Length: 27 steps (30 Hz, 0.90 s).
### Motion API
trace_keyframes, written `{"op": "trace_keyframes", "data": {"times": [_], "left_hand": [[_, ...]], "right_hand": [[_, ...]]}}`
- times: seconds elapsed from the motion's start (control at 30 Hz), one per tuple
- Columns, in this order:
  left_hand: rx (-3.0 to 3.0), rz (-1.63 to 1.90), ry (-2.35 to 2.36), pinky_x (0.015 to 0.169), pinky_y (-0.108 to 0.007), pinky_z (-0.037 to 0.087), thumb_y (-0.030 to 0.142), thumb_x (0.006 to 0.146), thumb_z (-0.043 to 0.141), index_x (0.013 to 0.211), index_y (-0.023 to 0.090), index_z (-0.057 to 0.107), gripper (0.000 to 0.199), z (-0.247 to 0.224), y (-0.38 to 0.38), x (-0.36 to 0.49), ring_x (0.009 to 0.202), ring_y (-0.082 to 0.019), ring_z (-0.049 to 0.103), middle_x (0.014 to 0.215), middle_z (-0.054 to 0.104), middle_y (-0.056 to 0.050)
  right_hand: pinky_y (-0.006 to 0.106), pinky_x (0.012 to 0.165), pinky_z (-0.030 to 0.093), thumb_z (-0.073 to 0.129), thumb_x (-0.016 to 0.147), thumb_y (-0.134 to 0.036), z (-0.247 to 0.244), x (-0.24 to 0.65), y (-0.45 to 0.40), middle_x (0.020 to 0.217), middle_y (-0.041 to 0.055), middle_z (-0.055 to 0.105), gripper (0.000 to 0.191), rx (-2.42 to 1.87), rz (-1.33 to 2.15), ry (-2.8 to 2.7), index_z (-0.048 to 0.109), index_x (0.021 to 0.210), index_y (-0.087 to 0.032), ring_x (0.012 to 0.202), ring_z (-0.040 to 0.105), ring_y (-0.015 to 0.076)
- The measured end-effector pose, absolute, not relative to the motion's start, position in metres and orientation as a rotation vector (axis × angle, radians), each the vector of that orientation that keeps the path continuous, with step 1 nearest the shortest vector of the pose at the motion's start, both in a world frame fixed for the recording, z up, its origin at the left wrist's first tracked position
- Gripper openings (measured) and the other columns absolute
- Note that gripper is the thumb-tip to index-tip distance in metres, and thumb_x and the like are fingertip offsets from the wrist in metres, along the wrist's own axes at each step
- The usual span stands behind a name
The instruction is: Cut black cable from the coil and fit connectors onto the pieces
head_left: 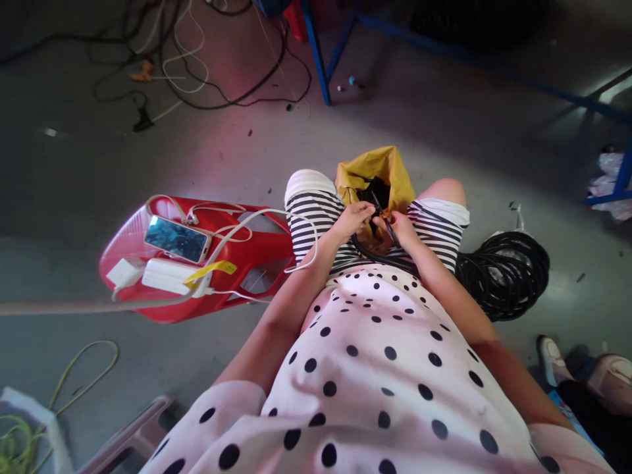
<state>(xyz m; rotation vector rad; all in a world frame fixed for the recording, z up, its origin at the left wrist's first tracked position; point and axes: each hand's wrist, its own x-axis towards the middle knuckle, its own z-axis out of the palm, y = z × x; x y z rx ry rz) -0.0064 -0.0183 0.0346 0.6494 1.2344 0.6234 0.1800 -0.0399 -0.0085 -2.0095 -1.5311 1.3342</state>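
Hands [378, 222] (both closed) on black cable [380, 258]

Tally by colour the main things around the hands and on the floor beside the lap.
Red: 1, the plastic stool
Yellow: 1, the bag between the knees
Black: 2, the cable coil and the cable across the lap under the left hand and right hand
White: 2, the chargers
Total: 6
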Motion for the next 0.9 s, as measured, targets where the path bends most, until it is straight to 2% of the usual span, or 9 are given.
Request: {"op": "trace_keyframes", "data": {"times": [0.13,0.23,0.3,0.43,0.57,0.67,0.73,0.83,0.9], "left_hand": [[0.588,0.649,1.258,0.046,-0.016,0.026,0.022,0.11,0.08,0.096,0.018,0.07,0.018,0.035,-0.018,-0.005,0.046,-0.004,0.039,0.066,0.054,0.008],[0.423,0.713,1.226,0.053,-0.02,0.046,0.026,0.111,0.078,0.111,0.021,0.072,0.008,0.04,-0.024,-0.012,0.055,-0.01,0.057,0.077,0.065,0.003],[0.288,0.749,1.184,0.06,-0.026,0.056,0.034,0.112,0.078,0.115,0.023,0.07,0.013,0.047,-0.031,-0.017,0.061,-0.014,0.065,0.082,0.069,0.001],[0.088,0.869,1.189,0.069,-0.029,0.061,0.04,0.116,0.071,0.095,0.023,0.058,0.03,0.06,-0.044,-0.021,0.059,-0.012,0.055,0.075,0.058,0.004],[0.096,0.96,1.205,0.063,-0.026,0.054,0.038,0.117,0.066,0.095,0.024,0.055,0.029,0.067,-0.051,-0.013,0.056,-0.01,0.05,0.073,0.052,0.005],[0.205,0.934,1.21,0.051,-0.021,0.035,0.039,0.116,0.068,0.103,0.025,0.054,0.024,0.07,-0.053,-0.007,0.051,-0.008,0.039,0.071,0.047,0.009],[0.285,0.906,1.247,0.049,-0.019,0.026,0.042,0.115,0.072,0.105,0.027,0.048,0.03,0.072,-0.054,-0.005,0.048,-0.006,0.033,0.069,0.044,0.012],[0.399,0.877,1.261,0.048,-0.018,0.021,0.044,0.111,0.077,0.103,0.029,0.041,0.039,0.074,-0.054,-0.003,0.047,-0.005,0.032,0.07,0.045,0.013],[0.462,0.856,1.238,0.048,-0.018,0.02,0.041,0.11,0.078,0.103,0.029,0.043,0.038,0.076,-0.052,-0.004,0.047,-0.005,0.032,0.07,0.046,0.012]], "right_hand": [[0.04,0.075,0.048,0.092,0.081,-0.094,-0.013,0.182,-0.041,0.073,0.0004,0.061,0.075,-1.959,1.366,-1.357,0.052,0.086,-0.03,0.079,0.06,0.0262],[0.041,0.066,0.048,0.08,0.077,-0.111,-0.015,0.185,-0.044,0.067,-0.0007,0.056,0.085,-1.875,1.449,-1.121,0.049,0.089,-0.032,0.067,0.059,0.0258],[0.042,0.062,0.049,0.07,0.077,-0.117,-0.016,0.187,-0.046,0.068,0.0001,0.056,0.089,-1.802,1.512,-1.035,0.049,0.091,-0.032,0.063,0.059,0.0253],[0.042,0.06,0.052,0.068,0.077,-0.119,-0.013,0.19,-0.047,0.071,0.0026,0.061,0.09,-1.754,1.503,-1.069,0.052,0.091,-0.031,0.064,0.063,0.0253],[0.041,0.06,0.052,0.078,0.078,-0.112,-0.003,0.188,-0.05,0.071,0.0025,0.063,0.086,-1.739,1.499,-1.146,0.055,0.091,-0.031,0.064,0.062,0.0248],[0.04,0.062,0.052,0.079,0.079,-0.11,0.008,0.188,-0.056,0.07,0.0009,0.063,0.084,-1.66,1.584,-1.224,0.056,0.09,-0.03,0.065,0.061,0.0231],[0.039,0.066,0.052,0.081,0.077,-0.109,0.013,0.19,-0.061,0.071,-0.0001,0.064,0.085,-1.616,1.616,-1.282,0.055,0.088,-0.03,0.068,0.061,0.0221],[0.038,0.068,0.052,0.085,0.073,-0.107,0.017,0.194,-0.07,0.072,-0.0026,0.063,0.085,-1.624,1.634,-1.268,0.052,0.089,-0.03,0.07,0.059,0.0208],[0.037,0.07,0.05,0.087,0.074,-0.104,0.017,0.196,-0.075,0.074,-0.004,0.061,0.083,-1.643,1.641,-1.258,0.051,0.09,-0.03,0.071,0.057,0.0206]]}}
